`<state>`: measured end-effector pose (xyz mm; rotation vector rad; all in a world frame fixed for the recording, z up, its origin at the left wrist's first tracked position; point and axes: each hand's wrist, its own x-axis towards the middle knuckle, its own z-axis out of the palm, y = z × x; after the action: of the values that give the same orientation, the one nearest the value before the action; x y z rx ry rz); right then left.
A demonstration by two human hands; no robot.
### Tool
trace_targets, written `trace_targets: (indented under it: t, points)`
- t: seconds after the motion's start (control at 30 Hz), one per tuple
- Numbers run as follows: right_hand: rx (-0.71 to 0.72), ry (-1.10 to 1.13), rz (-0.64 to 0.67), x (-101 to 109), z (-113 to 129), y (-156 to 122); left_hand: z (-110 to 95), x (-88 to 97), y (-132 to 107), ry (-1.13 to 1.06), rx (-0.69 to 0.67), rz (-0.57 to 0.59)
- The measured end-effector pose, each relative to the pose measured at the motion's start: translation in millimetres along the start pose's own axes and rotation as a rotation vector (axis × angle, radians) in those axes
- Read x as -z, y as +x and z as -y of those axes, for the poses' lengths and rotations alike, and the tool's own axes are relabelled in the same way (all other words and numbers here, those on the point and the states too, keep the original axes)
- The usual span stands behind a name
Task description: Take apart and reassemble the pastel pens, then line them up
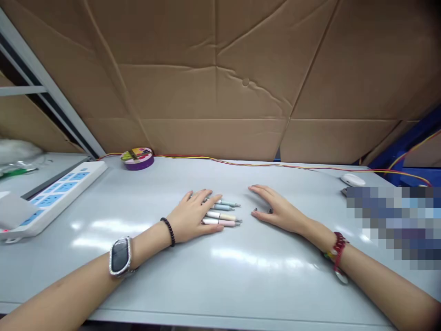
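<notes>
Left hand (196, 216) spreads palm down over the near-hidden left ends of four pens (222, 216) on a pale, glossy desk (223, 285), its fingers fanned wide and its thumb lying beside the pink pen (225, 223). No closed grip shows; the palm's underside is out of sight, so how firmly it presses cannot be told. Right hand (282, 209) hangs apart from the pens, just beyond their metal ends, with thumb and fingers parted and nothing between them.

The pens lie roughly side by side in mid-desk, between the two hands, their metal ends pointing right. Nearest the person is the pink pen, followed by the cream pen (225, 217), the blue pen (223, 207) and, farthest away, the mint pen (229, 203). A visible gap parts the cream pen from the blue one.

Judging by the hands, the step in hand is arranging or steadying the set, with no pen lifted clear of the others. From this pose, taking one pen would call for a narrow pinch on a single barrel; squaring the set would call for light, even pressure from both sides.

Behind them sit a round purple tin (141, 163) and red and yellow cables (220, 160), along the foot of a cardboard sheet (213, 101). A white power strip (67, 187) occupies the left side.
</notes>
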<state>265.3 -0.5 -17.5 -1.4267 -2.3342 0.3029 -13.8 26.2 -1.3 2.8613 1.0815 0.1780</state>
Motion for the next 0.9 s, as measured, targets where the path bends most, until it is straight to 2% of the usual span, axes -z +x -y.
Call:
trace_targets:
  t: [0.37, 0.47, 0.57, 0.67, 0.77, 0.9]
  points:
    - [0.105, 0.058, -0.047, 1.4, 13.4, -1.5, -15.9, -8.1, -4.4, 0.021, 0.095, -0.058]
    - [0.113, 0.036, -0.144, 1.6, 18.6, -1.7, -18.5, -10.4, -5.7, 0.033, 0.128, -0.032]
    - [0.127, 0.035, -0.248, -2.7, 34.3, -7.3, -18.5, -11.9, -6.0, 0.036, 0.137, -0.001]
    - [0.116, 0.071, -0.133, -11.0, 57.7, -18.4, -17.0, -12.0, -5.7, 0.03, 0.135, 0.019]
    - [-0.041, 0.129, 0.013, -18.6, 76.2, -28.6, -15.9, -10.9, -5.2, 0.019, 0.135, 0.027]
    - [-0.15, 0.227, 0.116, -22.2, 83.3, -32.2, -16.2, -8.6, -4.0, 0.006, 0.121, 0.037]
